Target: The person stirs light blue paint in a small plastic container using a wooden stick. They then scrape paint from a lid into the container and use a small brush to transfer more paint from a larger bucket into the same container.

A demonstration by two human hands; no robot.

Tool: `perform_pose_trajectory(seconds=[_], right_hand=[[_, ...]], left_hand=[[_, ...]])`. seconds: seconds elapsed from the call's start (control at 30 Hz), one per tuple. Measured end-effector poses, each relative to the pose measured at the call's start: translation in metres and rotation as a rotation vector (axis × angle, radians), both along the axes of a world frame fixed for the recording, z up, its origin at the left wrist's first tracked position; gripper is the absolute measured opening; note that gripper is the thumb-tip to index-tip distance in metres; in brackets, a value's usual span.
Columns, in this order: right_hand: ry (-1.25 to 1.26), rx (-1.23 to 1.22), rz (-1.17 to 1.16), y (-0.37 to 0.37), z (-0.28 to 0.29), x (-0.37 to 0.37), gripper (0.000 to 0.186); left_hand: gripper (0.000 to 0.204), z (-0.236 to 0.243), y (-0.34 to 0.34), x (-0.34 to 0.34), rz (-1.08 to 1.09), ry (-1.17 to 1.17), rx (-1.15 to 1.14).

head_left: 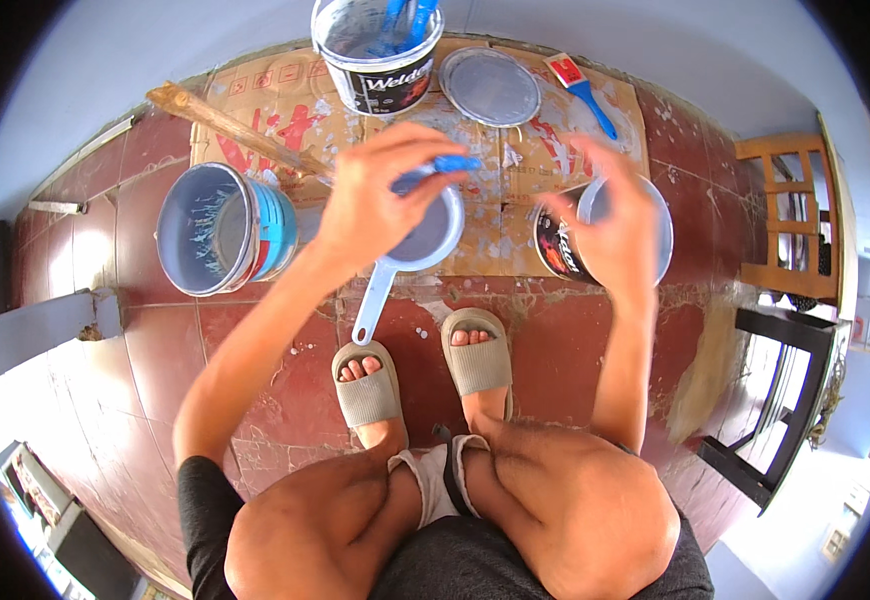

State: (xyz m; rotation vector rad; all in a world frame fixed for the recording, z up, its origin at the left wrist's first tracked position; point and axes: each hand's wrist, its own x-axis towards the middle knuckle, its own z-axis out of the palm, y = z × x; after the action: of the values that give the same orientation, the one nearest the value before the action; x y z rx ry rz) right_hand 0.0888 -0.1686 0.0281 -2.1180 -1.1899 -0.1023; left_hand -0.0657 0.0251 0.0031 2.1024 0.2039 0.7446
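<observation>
Nearest the camera, two bare knees are seen, and below them two feet in grey slide sandals (370,392) are planted on the red tiled floor (175,360), which is flecked with pale paint. Just beyond the toes, a light blue ladle-like scoop (425,235) is held over the edge of a flattened cardboard sheet (285,90), its long handle pointing back toward the feet. The left hand (380,195) is placed over the scoop's bowl; its grip is pinched on a small blue object (450,163) at the rim, though what that object is cannot be told. The right hand (620,225) is laid on a small dark paint can (560,245) just right of the scoop, its grip curled around the can's top, so that the opening is partly hidden. To the left, a blue bucket (220,230) coated inside with pale paint is tipped on its side. A wooden stick (240,130) is laid across the cardboard behind it. Farthest off, a larger paint can (377,55) holding blue-handled tools, a round metal lid (490,87) and a blue-handled brush (583,88) are set near the wall.
</observation>
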Motion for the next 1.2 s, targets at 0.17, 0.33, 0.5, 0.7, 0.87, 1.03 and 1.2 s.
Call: perform_pose_trajectory(seconds=[0.17, 0.33, 0.5, 0.7, 0.87, 1.03, 1.2], right_hand=[[0.053, -0.1, -0.918, -0.173, -0.038, 0.054, 0.064], [1.246, 0.04, -0.478, -0.192, -0.078, 0.01, 0.077], [1.105, 0.216, -0.719, -0.16, -0.09, 0.014, 0.028], [1.02, 0.098, -0.71, -0.17, -0.087, 0.033, 0.018], [0.856, -0.016, -0.746, -0.179, -0.084, 0.059, 0.018], [0.679, -0.172, -0.527, -0.206, -0.087, 0.131, 0.026], [0.654, -0.388, -0.284, -0.22, -0.072, 0.198, 0.035]], left_hand=[[0.019, 0.031, 0.03, 0.018, -0.085, -0.037, -0.031], [0.02, 0.051, 0.051, 0.055, -0.142, 0.151, 0.077], [0.019, 0.022, 0.038, 0.089, -0.117, 0.11, 0.034], [0.02, -0.021, 0.009, 0.098, 0.064, -0.009, -0.157], [0.018, -0.04, 0.002, 0.094, 0.156, 0.016, -0.264], [0.019, -0.064, 0.018, 0.096, 0.188, 0.0, -0.287], [0.021, -0.067, 0.019, 0.099, 0.202, 0.078, -0.269]])
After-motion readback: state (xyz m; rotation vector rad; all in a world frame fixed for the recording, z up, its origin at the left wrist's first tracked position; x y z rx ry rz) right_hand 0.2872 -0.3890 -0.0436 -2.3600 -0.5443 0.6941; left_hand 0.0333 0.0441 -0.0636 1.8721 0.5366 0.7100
